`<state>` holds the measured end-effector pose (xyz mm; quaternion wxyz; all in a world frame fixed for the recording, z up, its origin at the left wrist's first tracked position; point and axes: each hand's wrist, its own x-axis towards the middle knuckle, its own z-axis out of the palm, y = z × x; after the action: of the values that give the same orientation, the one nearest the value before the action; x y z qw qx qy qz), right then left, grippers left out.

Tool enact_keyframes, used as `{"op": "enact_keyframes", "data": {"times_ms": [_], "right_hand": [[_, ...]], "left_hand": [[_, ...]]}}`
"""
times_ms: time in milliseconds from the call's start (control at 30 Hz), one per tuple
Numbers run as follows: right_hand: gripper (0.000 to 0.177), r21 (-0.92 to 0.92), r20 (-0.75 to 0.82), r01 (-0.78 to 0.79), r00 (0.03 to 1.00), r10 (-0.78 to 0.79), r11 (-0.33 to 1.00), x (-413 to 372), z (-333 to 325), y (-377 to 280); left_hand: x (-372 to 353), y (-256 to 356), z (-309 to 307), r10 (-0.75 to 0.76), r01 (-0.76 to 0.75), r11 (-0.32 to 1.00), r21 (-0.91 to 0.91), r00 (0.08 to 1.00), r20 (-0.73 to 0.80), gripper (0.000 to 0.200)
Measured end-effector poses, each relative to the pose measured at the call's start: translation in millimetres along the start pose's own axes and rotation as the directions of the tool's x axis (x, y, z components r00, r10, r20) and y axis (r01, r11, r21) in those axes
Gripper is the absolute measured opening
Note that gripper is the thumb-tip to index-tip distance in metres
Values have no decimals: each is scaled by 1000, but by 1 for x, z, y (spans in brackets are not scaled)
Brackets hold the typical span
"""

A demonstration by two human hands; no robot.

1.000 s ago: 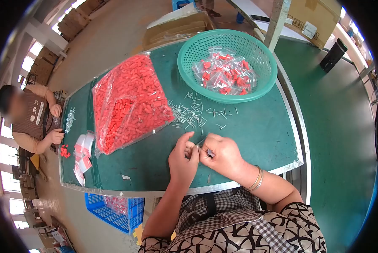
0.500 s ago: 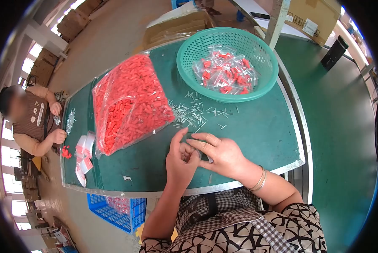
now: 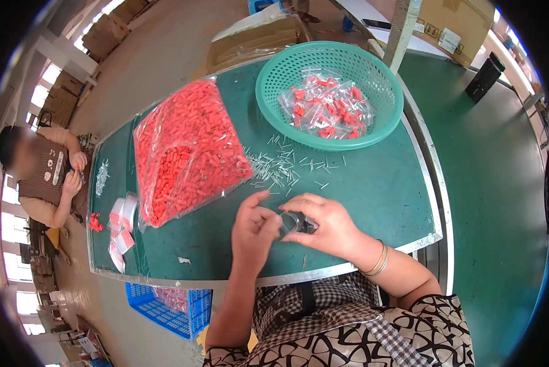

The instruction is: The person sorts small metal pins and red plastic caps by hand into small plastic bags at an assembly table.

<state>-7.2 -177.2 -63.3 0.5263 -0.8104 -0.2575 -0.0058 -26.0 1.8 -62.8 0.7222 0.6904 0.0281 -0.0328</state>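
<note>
A small clear plastic bag (image 3: 294, 221) is between my two hands, in front of the pile of screws, its mouth apparently spread. My right hand (image 3: 332, 227) curves around the bag's right side, thumb below and fingers above. My left hand (image 3: 253, 231) pinches at the bag's left edge with its thumb and curled fingers, the index finger pointing up and away. What the bag holds, if anything, I cannot make out. Just beyond my hands lie many loose silver screws (image 3: 273, 168). A large clear bag of red plastic plugs (image 3: 189, 153) lies to the left of them.
A green basket (image 3: 268, 107) holding filled small bags stands at the back right of the green table (image 3: 378, 196). Small printed bags (image 3: 123, 229) lie at the left. Across the left end sits a co-worker (image 3: 45, 174). Below the table edge is a blue crate (image 3: 164, 312).
My left hand has moved left and slightly down, away from my right fingers. The plastic bag now shows wider between my hands. The co-worker's hands have come together.
</note>
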Motion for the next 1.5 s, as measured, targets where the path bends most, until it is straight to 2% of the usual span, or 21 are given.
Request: {"op": "enact_keyframes", "data": {"times_ms": [33, 67, 100, 167, 200, 233, 300, 400, 500, 600, 700, 800, 900, 1000, 1033, 1100, 1200, 1300, 1400, 1500], "right_hand": [[48, 25, 3, -46, 999, 46, 999, 0, -1, 0], [47, 22, -18, -17, 1000, 17, 1000, 0, -1, 1], [46, 19, -39, 13, 999, -12, 1000, 1, -1, 3], [45, 18, -50, 30, 998, -29, 999, 1, -1, 4], [45, 23, -42, 15, 999, -14, 1000, 1, -1, 3], [44, 27, -32, 1, 999, -1, 1000, 1, -2, 2], [44, 11, -28, -23, 999, 23, 1000, 1, -3, 1], [43, 24, -34, -47, 998, 48, 999, 3, -6, -1], [43, 39, -55, -26, 998, 28, 999, 2, -6, 1], [43, 52, -71, 1, 997, 3, 999, 3, -4, 1], [42, 46, -87, -12, 996, 16, 999, 2, -7, 2], [43, 52, -83, -41, 996, 45, 998, 2, -8, 0], [43, 40, -33, -64, 997, 65, 997, 2, -6, -3], [41, 42, -28, -49, 998, 50, 998, 3, -5, -3], [40, 46, -36, -44, 998, 46, 998, 2, -5, -1], [40, 26, -49, -32, 998, 33, 999, 3, -5, 2], [42, 14, -31, -70, 997, 70, 997, 3, -6, 2], [43, 42, -13, -100, 995, 101, 994, 4, -4, 1], [43, 36, -3, -104, 995, 104, 994, 4, -4, -1], [43, 49, -65, -66, 995, 70, 997, 4, -5, 6]], "left_hand": [[4, 1, -6, -8, 8, 1000, -1, 1000, -10, 41], [9, 3, -8, -10, 18, 996, 91, 996, -89, 26], [17, 3, -12, 102, -80, 951, 300, 993, -58, 23], [33, 0, -16, 293, -264, 709, 653, 954, 68, 16], [39, -1, -13, 291, -267, 656, 706, 952, 89, 17], [45, -4, -11, 341, -334, 536, 775, 926, 163, 17], [57, -10, -8, 403, -447, 262, 855, 856, 325, 16], [62, -7, -2, 219, -388, 203, 899, 913, 345, 10], [65, 2, 7, 207, -451, 113, 885, 882, 423, 8], [77, -15, 0, 296, -468, 145, 872, 861, 413, 17], [77, -23, -15, 329, -451, 168, 877, 864, 381, 14], [65, -8, -34, 298, -274, 414, 868, 942, 155, 10], [63, -4, -43, 340, -301, 398, 867, 926, 166, 9], [71, -10, -43, 457, -457, 212, 864, 828, 326, 9], [73, -12, -44, 453, -480, 171, 860, 814, 364, 9], [78, -16, -42, 438, -530, 94, 843, 782, 443, 8], [76, -13, -39, 370, -560, 81, 824, 785, 497, 8], [77, -4, -31, 279, -584, -78, 808, 766, 580, 10], [89, -4, -30, 272, -602, -46, 797, 760, 590, 10], [88, 2, -33, 423, -516, 325, 793, 829, 366, 10]]}}
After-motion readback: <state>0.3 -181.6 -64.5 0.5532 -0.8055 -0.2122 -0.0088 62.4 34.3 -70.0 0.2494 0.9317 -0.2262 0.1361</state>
